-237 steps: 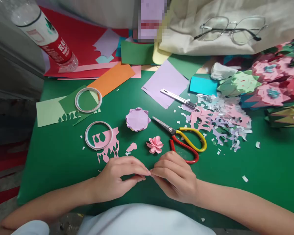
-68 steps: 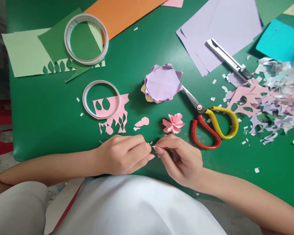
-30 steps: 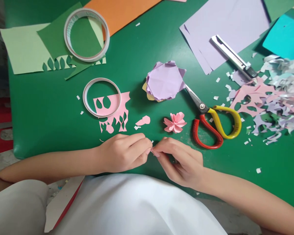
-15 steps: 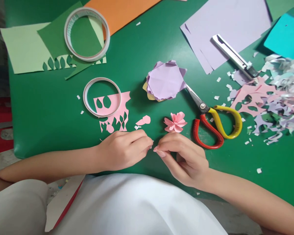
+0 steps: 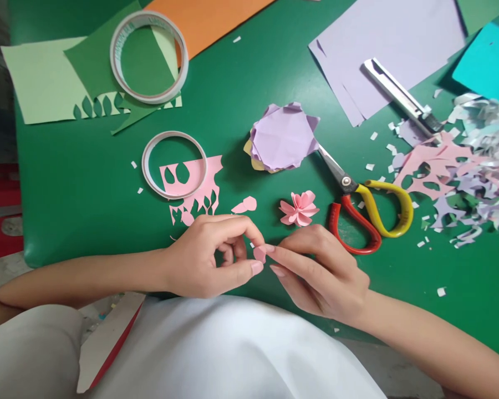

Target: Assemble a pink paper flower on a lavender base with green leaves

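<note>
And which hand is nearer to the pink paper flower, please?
Right hand, just below the pink paper flower in view; left hand farther off, below and left.

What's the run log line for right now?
left hand: holding small pink piece | right hand: fingers at its edge | nearby: pink paper flower, scissors

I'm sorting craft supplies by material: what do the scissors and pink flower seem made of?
Scissors: metal blades, judging by their pale sheen; smooth finger loops, probably plastic-coated, given their glossy red and yellow.
Pink flower: likely matt paper, from its thin, curled petals.
</note>
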The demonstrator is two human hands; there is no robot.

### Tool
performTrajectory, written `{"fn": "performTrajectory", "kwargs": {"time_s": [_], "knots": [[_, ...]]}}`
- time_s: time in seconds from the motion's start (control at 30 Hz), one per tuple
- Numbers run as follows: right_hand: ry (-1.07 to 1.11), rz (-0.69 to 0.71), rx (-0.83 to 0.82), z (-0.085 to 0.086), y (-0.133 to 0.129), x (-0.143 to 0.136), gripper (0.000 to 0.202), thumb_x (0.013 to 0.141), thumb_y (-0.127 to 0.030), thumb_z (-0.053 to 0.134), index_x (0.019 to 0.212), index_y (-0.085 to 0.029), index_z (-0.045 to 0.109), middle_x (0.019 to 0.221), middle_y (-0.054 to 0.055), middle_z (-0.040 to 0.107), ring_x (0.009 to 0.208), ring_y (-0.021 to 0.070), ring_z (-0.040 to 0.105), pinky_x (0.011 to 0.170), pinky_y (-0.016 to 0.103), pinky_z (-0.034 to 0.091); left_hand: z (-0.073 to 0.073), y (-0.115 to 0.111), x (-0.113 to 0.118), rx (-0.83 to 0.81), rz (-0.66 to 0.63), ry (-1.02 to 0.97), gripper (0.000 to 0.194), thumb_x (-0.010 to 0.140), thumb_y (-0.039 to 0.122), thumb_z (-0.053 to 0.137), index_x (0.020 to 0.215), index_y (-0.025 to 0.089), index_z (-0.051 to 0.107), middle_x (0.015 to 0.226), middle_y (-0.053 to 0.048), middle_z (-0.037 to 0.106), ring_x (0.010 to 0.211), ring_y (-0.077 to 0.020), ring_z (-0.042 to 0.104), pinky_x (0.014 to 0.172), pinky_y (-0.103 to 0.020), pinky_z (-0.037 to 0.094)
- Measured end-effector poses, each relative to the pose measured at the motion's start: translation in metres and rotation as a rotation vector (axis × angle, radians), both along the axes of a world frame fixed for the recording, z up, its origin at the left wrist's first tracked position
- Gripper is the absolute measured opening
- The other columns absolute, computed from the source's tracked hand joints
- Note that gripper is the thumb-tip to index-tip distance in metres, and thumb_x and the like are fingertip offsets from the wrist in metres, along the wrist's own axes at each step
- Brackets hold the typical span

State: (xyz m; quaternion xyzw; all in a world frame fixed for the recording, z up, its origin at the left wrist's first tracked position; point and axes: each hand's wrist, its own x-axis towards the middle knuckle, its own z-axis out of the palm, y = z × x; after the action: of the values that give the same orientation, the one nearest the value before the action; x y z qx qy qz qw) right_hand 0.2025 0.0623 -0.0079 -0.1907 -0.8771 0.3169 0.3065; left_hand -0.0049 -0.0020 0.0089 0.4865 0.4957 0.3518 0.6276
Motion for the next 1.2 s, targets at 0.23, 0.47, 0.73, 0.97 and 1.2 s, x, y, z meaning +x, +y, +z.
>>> {"fn": "performTrajectory", "kwargs": {"time_s": [0.23,0.47,0.73,0.97,1.2], "knots": [[0.006,-0.016,0.446,-0.0040,0.0030,0.0026,0.013,0.085,-0.012,0.068,0.090,-0.023,0.073,0.071,0.002,0.067,0.061,0.0140,0.054,0.046,0.026,0.049,-0.0039,-0.0040,0.0042,0.087,0.086,0.031,0.024,0.082,0.012,0.070,0.093,0.020,0.051,0.084,0.001,0.072,0.053,-0.0037,0.061,0.046,-0.011,0.051],[-0.041,0.011,0.515,-0.0022,0.0050,0.0052,0.013,0.082,-0.012,0.070,0.082,-0.025,0.074,0.071,0.001,0.068,0.060,0.0138,0.055,0.045,0.026,0.049,-0.0058,-0.0063,0.0053,0.280,0.098,0.200,0.013,0.086,0.011,0.065,0.088,0.019,0.055,0.072,0.003,0.067,0.057,-0.0056,0.062,0.051,-0.012,0.054],[-0.027,0.007,0.555,-0.0017,0.0091,0.0056,0.014,0.083,-0.012,0.069,0.079,-0.024,0.074,0.068,0.000,0.066,0.059,0.0138,0.053,0.044,0.026,0.047,-0.0062,-0.0043,0.0033,0.398,0.138,0.223,0.010,0.089,0.012,0.068,0.091,0.015,0.059,0.073,0.000,0.072,0.054,-0.0055,0.064,0.052,-0.012,0.055],[-0.032,0.012,0.535,-0.0025,0.0095,0.0081,0.014,0.080,-0.009,0.070,0.081,-0.023,0.074,0.069,0.002,0.066,0.061,0.0151,0.052,0.046,0.028,0.048,-0.0078,-0.0002,0.0020,0.524,0.128,0.304,0.007,0.091,0.011,0.067,0.087,0.015,0.063,0.075,0.000,0.075,0.060,-0.0065,0.067,0.052,-0.013,0.053],[-0.018,-0.022,0.491,-0.0037,0.0063,0.0074,0.013,0.082,-0.009,0.068,0.093,-0.016,0.072,0.070,0.004,0.064,0.062,0.0154,0.053,0.047,0.028,0.047,-0.0067,0.0020,-0.0021,0.649,0.112,0.339,0.008,0.093,0.012,0.067,0.086,0.016,0.067,0.083,-0.002,0.080,0.076,-0.0077,0.076,0.075,-0.012,0.063]]}}
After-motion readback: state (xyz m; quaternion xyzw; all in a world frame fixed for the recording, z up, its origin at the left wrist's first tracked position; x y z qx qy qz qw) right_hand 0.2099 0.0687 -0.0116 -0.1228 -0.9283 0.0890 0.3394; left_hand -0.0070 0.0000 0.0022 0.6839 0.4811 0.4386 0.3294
